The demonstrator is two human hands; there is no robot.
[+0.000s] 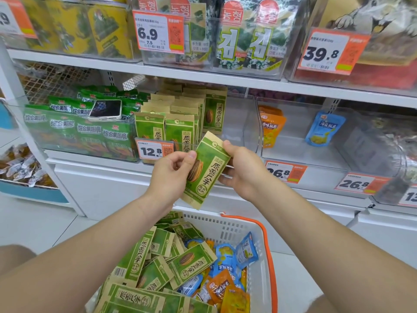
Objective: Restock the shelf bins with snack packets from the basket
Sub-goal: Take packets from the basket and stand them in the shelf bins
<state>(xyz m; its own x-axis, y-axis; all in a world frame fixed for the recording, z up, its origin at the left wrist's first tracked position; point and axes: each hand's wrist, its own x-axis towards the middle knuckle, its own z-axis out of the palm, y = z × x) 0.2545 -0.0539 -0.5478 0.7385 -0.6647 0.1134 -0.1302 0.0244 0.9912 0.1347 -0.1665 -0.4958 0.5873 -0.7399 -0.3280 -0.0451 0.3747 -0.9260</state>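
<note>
At the shelf's left end a tray of wrapped snacks (20, 166) is cut off by the frame, its contents too blurred to name. Next along, a clear bin (90, 154) holds green crisp packets (88, 129) standing in rows, and a phone (106, 109) lies on top of them, screen up. The middle bin (250, 123) carries upright seed packets (178, 129) packed toward its left wall, and a price tag (151, 151) hides their lower fronts.

Before that bin's front edge, above the basket's far rim, a single seed packet (206, 170) is held tilted, top leaning right. The left hand (173, 175) pinches its left edge, thumb on the printed face and fingers curled behind. The right hand (241, 168) grips the upper right corner with the thumb on top, while its other fingers are mostly hidden behind the packet.

In the right bin (293, 152) an orange pouch (270, 126) stands at the left wall and a blue pouch (323, 128) well apart from it. Past that, things blur.

Below, the white basket (255, 231) with its orange handle (268, 256) is cut off at the near rim and its left side is covered by a forearm. Inside lie heaped seed packets on the left, with blue and orange pouches against the right wall.
</note>
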